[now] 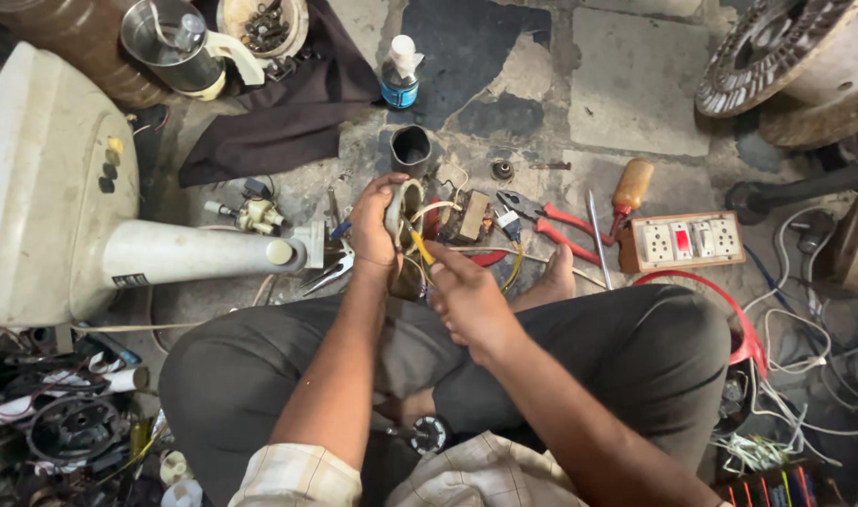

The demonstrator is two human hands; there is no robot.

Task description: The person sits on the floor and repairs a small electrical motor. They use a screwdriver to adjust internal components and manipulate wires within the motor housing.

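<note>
I see patchy stone floor (635, 84) | red pliers (551, 221) and screwdriver (626, 192) centre-right | wooden switchboard (687, 241) right | dark cloth (279, 113) upper left | blue-labelled bottle (401, 75) and dark cup (411, 148) top centre.

- Red-handled pliers (553, 222) on floor, beside screwdriver (609, 218) with orange handle.
- Switch-and-socket board (689, 240), wooden box, right of screwdriver.
- Blue bottle (401, 73), white cap, upright.
- Dark cloth (288, 103), upper left.
- White fan base (44, 178), far left.
</note>
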